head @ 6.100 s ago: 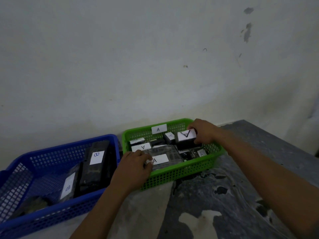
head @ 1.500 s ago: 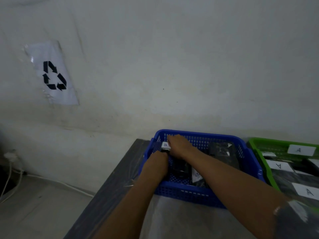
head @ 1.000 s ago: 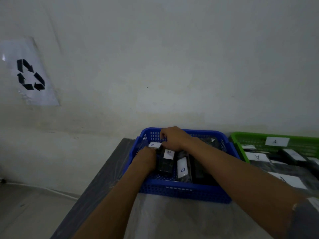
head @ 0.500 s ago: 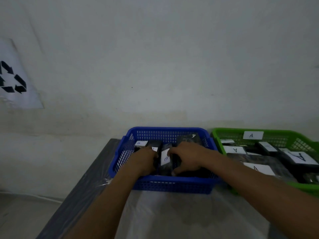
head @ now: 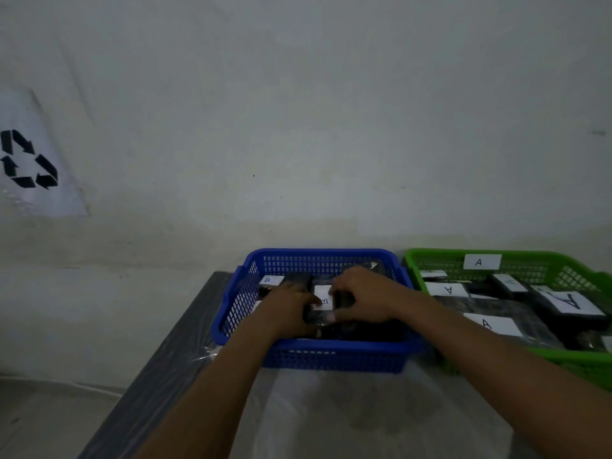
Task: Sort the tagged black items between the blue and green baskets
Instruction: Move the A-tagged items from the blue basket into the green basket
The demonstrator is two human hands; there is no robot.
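Both hands reach into the blue basket (head: 318, 356), which stands on the bench (head: 331, 409) against the far wall, with the green basket (head: 430, 260) just beside it on the right. The left hand (head: 288, 309) and the right hand (head: 367, 298) close from either side on one tagged black item (head: 319, 314) near the middle of the blue basket; its white tag (head: 323, 297) shows between the fingers. The left hand's fingers press the item's left edge, and the right thumb lies at its near right corner. Whether the item is lifted clear or rests on its neighbours cannot be told.

Other black items lie around it, one at the far left with a tag marked B (head: 270, 279). The green basket holds black items with tags marked A (head: 448, 289), and carries a card marked A (head: 482, 261) on its far wall.

Handling, as a judgement: the item looks like a flat, stiff block, seemingly in glossy wrap, so it is probably light to moderate in weight and somewhat slippery. The long side edges offer the surest hold, with fingers spread along both flanks. The paper tag is the weak part and is best not pinched, since it could peel or crease and the letter must stay readable. The packed neighbours leave little room for fingers beneath it.
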